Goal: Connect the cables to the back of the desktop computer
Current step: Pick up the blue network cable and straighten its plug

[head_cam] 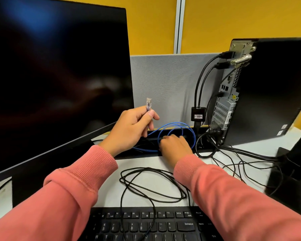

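Observation:
My left hand (129, 129) pinches a blue network cable just below its clear plug (148, 103), which points upward in front of the grey partition. The blue cable (177, 126) loops down into a dark cable slot at the back of the desk. My right hand (175, 144) reaches into those loops, fingers curled down among them; whether it grips the cable is hidden. The black desktop computer (268, 91) stands at the right with its rear panel (228, 94) turned toward me. Two black cables (203, 75) are plugged in near its top.
A large dark monitor (56, 75) fills the left. A black keyboard (146, 225) lies at the near edge, with a coiled black cable (146, 185) on the white desk in front of it. More black cables trail right toward a dark stand (294, 164).

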`<control>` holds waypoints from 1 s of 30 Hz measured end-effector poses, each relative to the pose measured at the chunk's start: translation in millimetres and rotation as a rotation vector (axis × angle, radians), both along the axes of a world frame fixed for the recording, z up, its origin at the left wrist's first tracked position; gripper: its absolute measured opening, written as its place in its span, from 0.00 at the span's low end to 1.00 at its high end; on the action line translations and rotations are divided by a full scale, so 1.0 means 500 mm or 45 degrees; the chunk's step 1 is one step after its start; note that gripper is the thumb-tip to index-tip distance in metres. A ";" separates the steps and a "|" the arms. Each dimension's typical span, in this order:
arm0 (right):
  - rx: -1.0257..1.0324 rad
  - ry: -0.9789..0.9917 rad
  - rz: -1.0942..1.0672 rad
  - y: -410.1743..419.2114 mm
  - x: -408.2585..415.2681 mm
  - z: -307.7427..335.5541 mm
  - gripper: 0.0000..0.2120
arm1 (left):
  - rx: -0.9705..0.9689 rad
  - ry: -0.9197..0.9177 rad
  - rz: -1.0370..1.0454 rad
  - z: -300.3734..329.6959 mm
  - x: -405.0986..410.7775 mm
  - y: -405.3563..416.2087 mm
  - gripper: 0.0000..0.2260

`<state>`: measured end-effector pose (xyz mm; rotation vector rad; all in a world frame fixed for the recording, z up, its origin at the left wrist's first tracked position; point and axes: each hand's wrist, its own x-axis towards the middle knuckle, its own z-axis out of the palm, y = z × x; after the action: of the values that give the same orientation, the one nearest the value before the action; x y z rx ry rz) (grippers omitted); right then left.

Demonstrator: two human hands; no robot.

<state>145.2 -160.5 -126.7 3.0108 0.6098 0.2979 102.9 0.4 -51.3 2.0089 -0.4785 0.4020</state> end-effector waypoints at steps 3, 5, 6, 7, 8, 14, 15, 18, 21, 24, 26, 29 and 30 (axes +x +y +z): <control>0.085 0.250 -0.131 -0.014 0.002 -0.004 0.15 | 0.024 0.025 0.006 0.001 -0.004 0.003 0.14; 0.108 0.335 -0.121 -0.027 -0.009 0.009 0.15 | 0.057 0.027 0.021 0.000 -0.006 0.006 0.14; 0.134 0.309 -0.116 -0.035 -0.016 0.022 0.13 | 0.063 0.020 0.034 -0.002 -0.007 0.008 0.14; 0.182 0.244 -0.115 -0.043 -0.023 0.035 0.12 | 0.070 0.008 0.046 -0.002 -0.008 0.009 0.14; 0.247 0.151 -0.116 -0.051 -0.028 0.048 0.10 | 0.076 -0.006 0.058 -0.005 -0.008 0.010 0.14; 0.447 -0.087 -0.047 -0.077 -0.016 0.063 0.29 | 0.080 -0.031 0.063 -0.002 -0.014 -0.001 0.14; 0.340 0.038 -0.083 -0.077 -0.011 0.056 0.34 | 0.080 -0.040 0.057 0.001 -0.016 -0.003 0.14; 0.141 0.226 -0.098 -0.080 -0.006 0.037 0.38 | 0.083 -0.084 0.041 0.016 -0.022 -0.009 0.13; 0.155 0.291 -0.095 -0.090 -0.007 0.049 0.30 | 0.078 -0.128 0.033 0.035 -0.027 -0.014 0.11; 0.184 0.314 -0.012 -0.104 -0.013 0.071 0.22 | 0.042 -0.146 0.010 0.054 -0.035 -0.024 0.07; 0.346 0.233 0.030 -0.118 -0.021 0.093 0.25 | 0.046 -0.167 -0.001 0.067 -0.040 -0.032 0.06; 0.808 0.039 0.094 -0.133 -0.050 0.151 0.22 | 0.100 -0.207 -0.001 0.081 -0.047 -0.047 0.05; 1.013 -0.018 0.129 -0.134 -0.064 0.173 0.19 | 0.112 -0.222 0.000 0.084 -0.049 -0.052 0.05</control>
<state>113.1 -227.5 -40.3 3.7171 0.7955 0.7184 78.4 -25.8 -9.2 2.0682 -0.6130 0.5677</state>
